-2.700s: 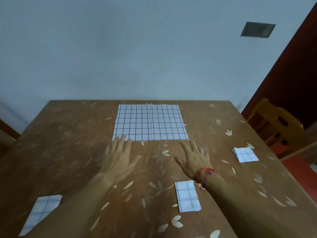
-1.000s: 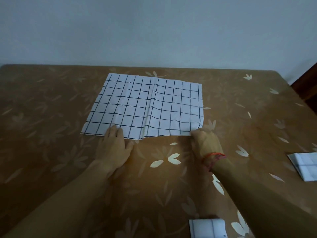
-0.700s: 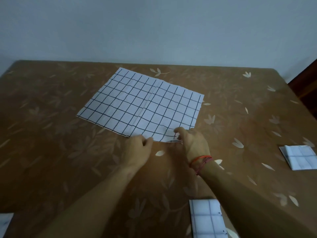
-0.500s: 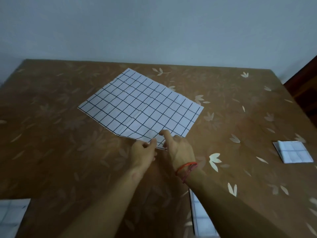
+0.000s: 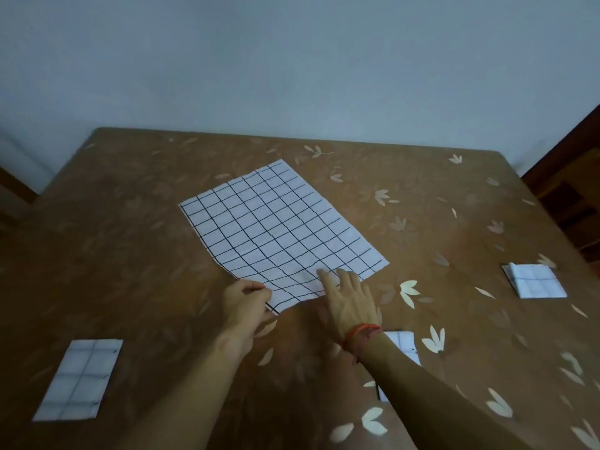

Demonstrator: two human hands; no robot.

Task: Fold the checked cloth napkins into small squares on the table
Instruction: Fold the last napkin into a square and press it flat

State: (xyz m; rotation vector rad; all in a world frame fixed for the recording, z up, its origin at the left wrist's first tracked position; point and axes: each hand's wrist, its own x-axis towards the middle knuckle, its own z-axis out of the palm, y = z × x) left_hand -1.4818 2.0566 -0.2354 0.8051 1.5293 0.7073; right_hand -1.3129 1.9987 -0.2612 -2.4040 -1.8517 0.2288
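Where hands [image 5: 349, 300] meet — napkin's [image 5: 279, 230] near corner.

Colours and patterns noted on inspection

White napkin [image 5: 276, 235] with black grid lines; three folded napkins [image 5: 78, 380] [image 5: 534, 280] [image 5: 401, 344] white with fainter grey checks. Table [image 5: 130, 254] brown, printed with pale cream leaf motifs. Red string bracelet [image 5: 360, 334] on right wrist. Wall [image 5: 292, 60] plain pale grey-blue.

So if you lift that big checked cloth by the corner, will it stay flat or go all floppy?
Probably floppy: the big checked cloth looks thin and lies flat on the table. It likely weighs little, since the left hand pinches its corner with just fingertips. The right hand presses it down, so it may slide easily.
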